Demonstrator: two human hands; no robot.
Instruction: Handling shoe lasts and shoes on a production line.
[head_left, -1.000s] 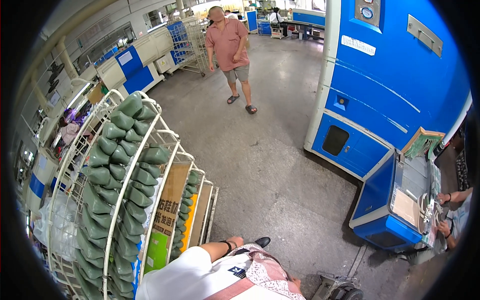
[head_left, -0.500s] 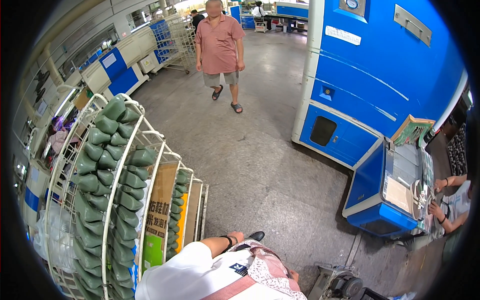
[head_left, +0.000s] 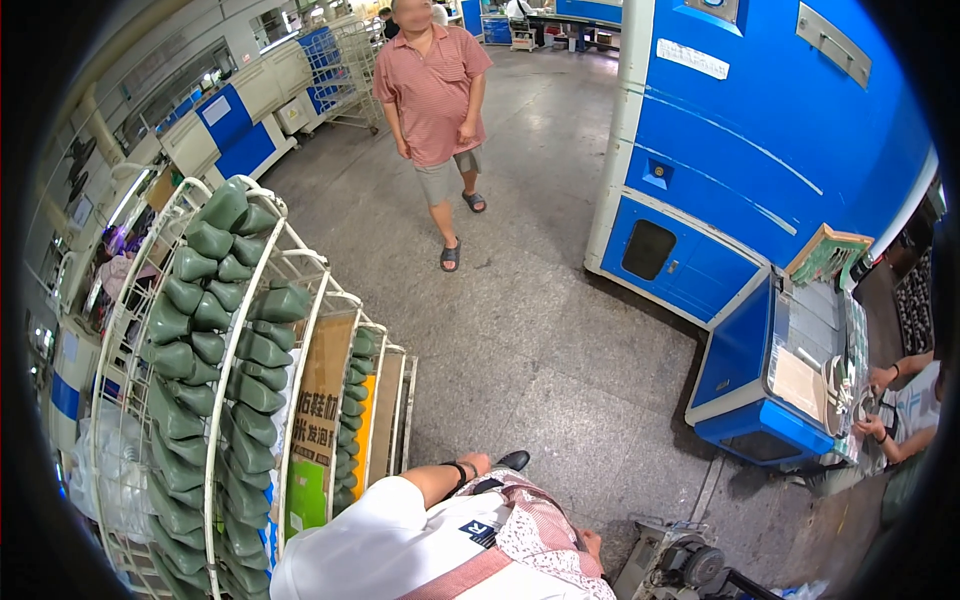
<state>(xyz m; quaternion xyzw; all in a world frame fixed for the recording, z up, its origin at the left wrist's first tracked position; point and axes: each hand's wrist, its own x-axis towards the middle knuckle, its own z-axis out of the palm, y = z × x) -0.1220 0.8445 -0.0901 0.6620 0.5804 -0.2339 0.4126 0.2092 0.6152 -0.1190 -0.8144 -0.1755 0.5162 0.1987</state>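
Note:
My left hand [head_left: 477, 463], with a dark band at its wrist, hangs beside my patterned pink apron [head_left: 545, 525], just above my dark shoe [head_left: 514, 460]. Its fingers are too small and turned away to make out. On the other side of the apron only a bit of my right hand [head_left: 592, 543] shows, its fingers hidden. Neither hand is seen touching anything. To the left of me stands a white wire rack [head_left: 222, 400] stacked with many green shoe lasts [head_left: 180, 425]. Cardboard [head_left: 325, 370] and more lasts fill its farther sections.
Ahead, a person in a red shirt [head_left: 435, 95] walks on the grey floor [head_left: 530, 250]. A tall blue machine [head_left: 730, 150] and a blue workbench [head_left: 760, 380] stand to the right, where another person's hands [head_left: 875, 400] work. A motor [head_left: 690, 560] sits at lower right.
The person in the red shirt has stepped nearer, the other foot now in front. My view has shifted slightly, and both my hands stay low beside my body.

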